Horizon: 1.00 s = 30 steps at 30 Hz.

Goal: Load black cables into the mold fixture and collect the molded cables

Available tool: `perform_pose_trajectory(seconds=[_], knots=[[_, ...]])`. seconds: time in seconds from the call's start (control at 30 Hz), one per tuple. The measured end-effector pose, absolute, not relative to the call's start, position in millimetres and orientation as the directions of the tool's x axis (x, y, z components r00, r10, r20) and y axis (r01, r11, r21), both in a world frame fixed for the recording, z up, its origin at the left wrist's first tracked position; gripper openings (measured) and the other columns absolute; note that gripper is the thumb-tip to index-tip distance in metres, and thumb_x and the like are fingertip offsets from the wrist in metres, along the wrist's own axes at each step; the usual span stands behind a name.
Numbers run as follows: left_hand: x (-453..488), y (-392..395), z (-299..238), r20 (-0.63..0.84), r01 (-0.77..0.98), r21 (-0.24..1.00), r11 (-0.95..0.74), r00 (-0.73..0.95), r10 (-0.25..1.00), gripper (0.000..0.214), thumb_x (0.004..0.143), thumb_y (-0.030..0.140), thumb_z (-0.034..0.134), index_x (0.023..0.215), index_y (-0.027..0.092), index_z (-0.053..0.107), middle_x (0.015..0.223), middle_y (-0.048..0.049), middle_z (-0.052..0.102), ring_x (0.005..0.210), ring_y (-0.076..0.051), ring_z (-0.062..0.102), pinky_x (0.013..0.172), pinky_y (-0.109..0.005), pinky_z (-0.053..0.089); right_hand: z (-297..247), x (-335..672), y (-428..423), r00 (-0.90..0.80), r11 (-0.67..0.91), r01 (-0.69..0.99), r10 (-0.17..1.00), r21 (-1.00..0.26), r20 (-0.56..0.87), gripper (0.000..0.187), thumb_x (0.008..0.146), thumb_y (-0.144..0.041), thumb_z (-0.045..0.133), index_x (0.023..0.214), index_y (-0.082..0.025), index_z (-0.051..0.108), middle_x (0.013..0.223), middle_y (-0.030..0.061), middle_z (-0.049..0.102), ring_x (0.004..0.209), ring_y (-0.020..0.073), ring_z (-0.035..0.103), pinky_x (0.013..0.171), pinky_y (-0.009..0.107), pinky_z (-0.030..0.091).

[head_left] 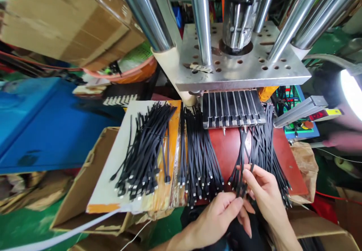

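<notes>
**Black cables (240, 186), near edge of red desk (226, 145)**

Slim, dark, nearly straight; on the near side of metal press (240, 74). Left hand (216, 215): fingers clamped on lower ends, tips obscured. Right hand (266, 190): fingers pinched on cables slightly higher.

left hand (219, 215) and right hand (265, 192) hold black cables (241, 181).
</notes>
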<state>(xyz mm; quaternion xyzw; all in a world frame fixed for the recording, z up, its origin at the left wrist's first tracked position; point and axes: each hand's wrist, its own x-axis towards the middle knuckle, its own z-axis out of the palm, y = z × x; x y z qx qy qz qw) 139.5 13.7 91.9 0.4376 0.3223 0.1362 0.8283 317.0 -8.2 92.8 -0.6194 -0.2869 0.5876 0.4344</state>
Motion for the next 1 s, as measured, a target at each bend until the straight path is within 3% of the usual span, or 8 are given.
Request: perform_pose_trajectory(seconds=[0.1,0.17,0.23,0.37,0.5,0.63,0.83,1.0], knots=[[132.0,29.4,100.7,-0.444,0.184,0.877,0.444,0.664,0.602,0.043,0.107,0.050,0.057,0.129,0.018,0.077,0.118,-0.0105,0.081,0.111,-0.025,0.074,0.105,-0.035,0.054,89.2,301.8,-2.5,0.151,-0.388,-0.118,0.903,-0.914,-0.403,0.046,0.093,-0.064,0.071,0.084,-0.018,0.070,0.071,-0.0002,0.054,0.053,0.0115,0.045,0.046,0.024,0.039],[130.3,50.0,110.0,-0.359,0.181,0.933,0.313,0.555,0.750,0.044,0.102,0.043,0.067,0.140,0.021,0.070,0.133,-0.0102,0.076,0.117,-0.025,0.072,0.108,-0.035,0.053,86.4,297.6,-6.6,0.086,-0.343,-0.030,0.935,-0.939,-0.344,0.044,0.098,-0.059,0.068,0.079,-0.019,0.068,0.075,0.0018,0.058,0.061,0.0143,0.052,0.055,0.026,0.045],[130.8,73.1,121.5,-0.213,0.165,0.975,0.151,0.475,0.854,0.041,0.099,0.039,0.071,0.134,0.019,0.074,0.125,-0.0102,0.078,0.110,-0.025,0.073,0.104,-0.035,0.054,85.2,296.9,-11.4,0.048,-0.293,0.075,0.956,-0.953,-0.290,0.043,0.101,-0.055,0.065,0.078,-0.018,0.068,0.075,0.0020,0.059,0.065,0.0150,0.054,0.059,0.026,0.045],[132.4,104.2,142.2,-0.053,0.176,0.983,-0.047,0.525,0.850,0.022,0.100,0.033,0.069,0.096,0.017,0.083,0.099,-0.0068,0.082,0.095,-0.022,0.075,0.092,-0.031,0.055,87.8,297.6,-13.6,0.021,-0.181,0.257,0.983,-0.949,-0.182,0.042,0.105,-0.048,0.059,0.076,-0.019,0.066,0.074,0.0018,0.057,0.067,0.0155,0.052,0.061,0.026,0.043],[129.0,108.2,147.8,-0.067,0.122,0.992,-0.006,0.584,0.809,0.021,0.100,0.031,0.069,0.097,0.017,0.085,0.101,-0.0070,0.083,0.095,-0.023,0.077,0.089,-0.031,0.056,91.9,300.7,-10.4,0.017,-0.045,0.342,0.999,-0.939,-0.041,0.032,0.108,-0.035,0.054,0.085,-0.022,0.070,0.081,0.0034,0.061,0.077,0.0181,0.059,0.073,0.027,0.050],[124.0,106.7,141.4,-0.100,0.030,0.994,0.102,0.598,0.795,0.019,0.097,0.032,0.074,0.092,0.018,0.086,0.097,-0.0076,0.084,0.095,-0.024,0.078,0.088,-0.033,0.059,94.8,304.5,-6.2,-0.003,0.084,0.397,0.996,-0.914,0.091,0.015,0.106,-0.025,0.060,0.100,-0.025,0.074,0.086,0.0026,0.065,0.078,0.0170,0.062,0.070,0.025,0.050],[121.1,110.1,133.8,-0.150,-0.093,0.964,0.249,0.585,0.797,0.027,0.081,0.040,0.090,0.086,0.015,0.082,0.082,-0.0039,0.076,0.072,-0.015,0.067,0.068,-0.026,0.054,106.3,299.5,10.1,-0.048,0.202,0.414,0.978,-0.887,0.201,0.017,0.103,-0.019,0.063,0.087,-0.023,0.065,0.079,-0.0005,0.060,0.069,0.0131,0.057,0.064,0.022,0.047],[120.6,113.5,141.3,0.021,-0.036,0.999,-0.004,0.503,0.864,0.023,0.087,0.034,0.087,0.081,0.015,0.075,0.079,-0.0009,0.069,0.073,-0.013,0.062,0.070,-0.024,0.051,100.6,288.9,23.2,-0.037,0.212,0.403,0.976,-0.890,0.216,0.031,0.104,-0.020,0.062,0.075,-0.022,0.050,0.071,-0.0044,0.049,0.062,0.0100,0.048,0.057,0.021,0.039]])
